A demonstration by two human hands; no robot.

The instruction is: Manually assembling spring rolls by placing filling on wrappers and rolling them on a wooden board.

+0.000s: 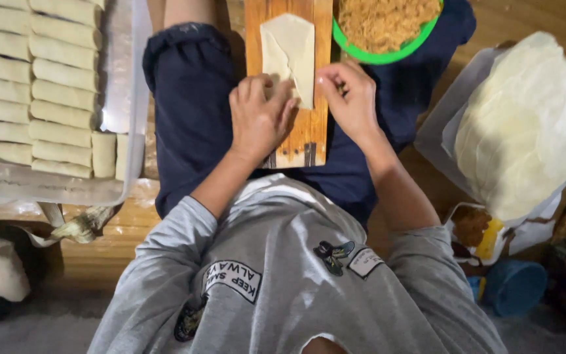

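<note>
1. Head view, looking straight down: a person in a grey sweatshirt and dark blue trousers sits on a wooden floor [506, 19] with a narrow wooden board [309, 134] resting across the lap. No counter is in view; everything lies on the floor or the lap.
2. To the person's left, a clear tray [122, 98] holds rows of finished pale rolls [60, 98], laid side by side.
3. To the right, a stack of round, thin wrapper sheets [525, 124] lies on a plastic sheet.
4. At the top, touching the far end of the board, a green bowl [388, 56] holds brown shredded filling [384, 19].
5. On the board lies one wrapper [289, 49], its sides already folded inward, its near end under the fingers.
6. Step in hand, as I judge it: rolling or tucking the near end of this wrapper. The next move seems to call for even pressure from both hands so the thin sheet rolls tight without tearing or spilling.
7. Left hand [260, 118]: palm down, fingers curled and pressed together on the wrapper's near edge, wrist bent toward the board.
8. Right hand [352, 98]: fingertips drawn together in a pinch beside the wrapper's right edge; what, if anything, they pinch I cannot tell.
</note>
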